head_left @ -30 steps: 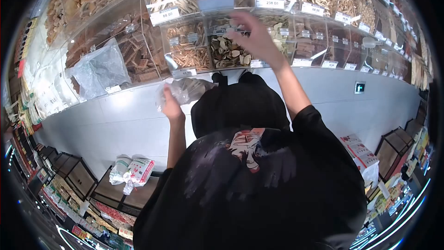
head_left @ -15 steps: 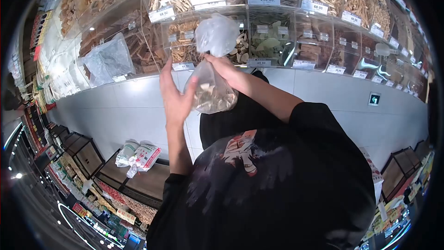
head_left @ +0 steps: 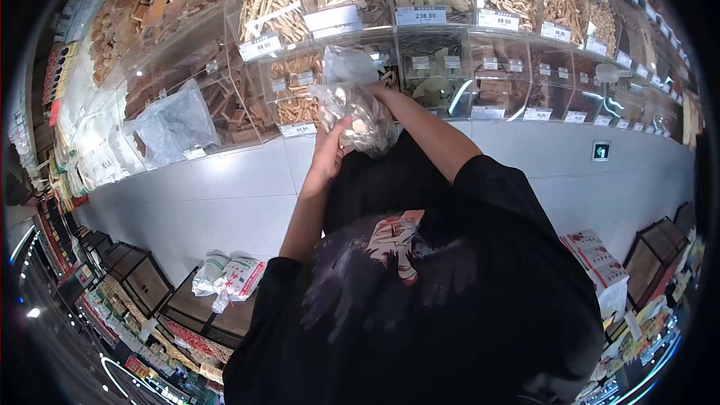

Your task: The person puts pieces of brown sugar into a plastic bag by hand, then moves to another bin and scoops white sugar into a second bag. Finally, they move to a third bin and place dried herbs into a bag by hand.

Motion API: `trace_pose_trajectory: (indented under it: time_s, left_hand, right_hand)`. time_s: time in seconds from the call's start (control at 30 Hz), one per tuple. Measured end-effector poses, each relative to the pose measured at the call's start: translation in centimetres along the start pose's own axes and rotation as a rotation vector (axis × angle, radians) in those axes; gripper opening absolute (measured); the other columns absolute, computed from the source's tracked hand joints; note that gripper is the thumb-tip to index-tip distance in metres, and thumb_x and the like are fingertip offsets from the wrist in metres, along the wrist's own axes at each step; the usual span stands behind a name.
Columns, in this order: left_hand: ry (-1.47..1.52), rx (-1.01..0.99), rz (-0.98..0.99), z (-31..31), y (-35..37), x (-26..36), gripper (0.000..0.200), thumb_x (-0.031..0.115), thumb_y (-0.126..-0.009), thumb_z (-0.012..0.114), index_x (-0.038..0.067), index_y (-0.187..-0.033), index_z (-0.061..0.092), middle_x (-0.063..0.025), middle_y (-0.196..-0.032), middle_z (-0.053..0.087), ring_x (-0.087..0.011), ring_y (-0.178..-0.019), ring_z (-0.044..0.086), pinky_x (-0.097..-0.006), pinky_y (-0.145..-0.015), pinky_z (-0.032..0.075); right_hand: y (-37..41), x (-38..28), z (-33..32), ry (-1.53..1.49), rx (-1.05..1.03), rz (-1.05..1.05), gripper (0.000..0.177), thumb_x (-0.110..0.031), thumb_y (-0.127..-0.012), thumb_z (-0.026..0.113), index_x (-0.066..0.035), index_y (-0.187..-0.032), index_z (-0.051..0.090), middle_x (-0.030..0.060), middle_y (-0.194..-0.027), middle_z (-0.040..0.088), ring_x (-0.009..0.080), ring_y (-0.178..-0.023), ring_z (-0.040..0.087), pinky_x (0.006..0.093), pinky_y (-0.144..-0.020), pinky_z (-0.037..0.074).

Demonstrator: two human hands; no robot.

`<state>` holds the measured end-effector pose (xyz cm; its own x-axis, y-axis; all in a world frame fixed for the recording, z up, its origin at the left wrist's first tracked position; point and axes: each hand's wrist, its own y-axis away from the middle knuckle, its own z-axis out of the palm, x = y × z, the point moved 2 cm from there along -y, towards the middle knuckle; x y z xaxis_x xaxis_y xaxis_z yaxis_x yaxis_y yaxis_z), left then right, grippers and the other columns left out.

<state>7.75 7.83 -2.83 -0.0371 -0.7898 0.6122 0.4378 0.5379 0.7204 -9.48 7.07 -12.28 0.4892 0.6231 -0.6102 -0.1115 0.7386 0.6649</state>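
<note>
A clear plastic bag (head_left: pixel 358 121) of pale dried slices is in front of the bins, tilted, its loose top (head_left: pixel 349 64) puffed out toward them. My left hand (head_left: pixel 328 153) is closed on the bag's left side, the thumb lying across the front. At the bag's upper right, my right hand (head_left: pixel 381 94) grips near the neck; most of its fingers are hidden behind the plastic. Just beyond the bag stands a clear bin of tan dried sticks (head_left: pixel 297 97), with a price label (head_left: pixel 298 129) at its front.
Rows of clear bins with dried goods curve across the far side, including dark green leaves (head_left: pixel 431 82). An empty-looking plastic bag (head_left: pixel 176 124) lies on the left bins. White packages (head_left: pixel 232 279) rest on a low shelf behind at left, and a stacked carton (head_left: pixel 596 259) stands at right.
The filled bag has risen and tilted toward the bins. My left hand has gone from open beside the bag to closed on it. The bag's top has sunk down.
</note>
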Motion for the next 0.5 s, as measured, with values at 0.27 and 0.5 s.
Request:
trace_pose_trajectory:
  time_s: [0.27,0.5]
  left_hand:
    - [0.205,-0.147,-0.268,-4.5,-2.9,-1.4,0.060,0.031,-0.092,0.062,0.005,-0.141,0.038,-0.0118,-0.137,0.051,-0.0279,-0.126,0.051,-0.0511,-0.101,0.045]
    - [0.222,-0.223,-0.341,-6.0,-2.5,-2.6,0.060,0.023,-0.089,0.063,0.004,-0.141,0.038,-0.0134,-0.136,0.052,-0.0304,-0.123,0.054,-0.0508,-0.103,0.044]
  right_hand:
    - [8.2,-3.2,2.2,1.039,0.530,-0.439,0.042,-0.030,-0.092,0.060,0.001,-0.120,0.054,0.0199,-0.111,0.063,0.0359,-0.098,0.065,0.0443,-0.079,0.053]
    - [3.1,-2.8,2.8,1.336,0.343,-0.391,0.034,-0.029,-0.097,0.048,-0.002,-0.114,0.056,0.0223,-0.113,0.062,0.0401,-0.097,0.065,0.0471,-0.080,0.053]
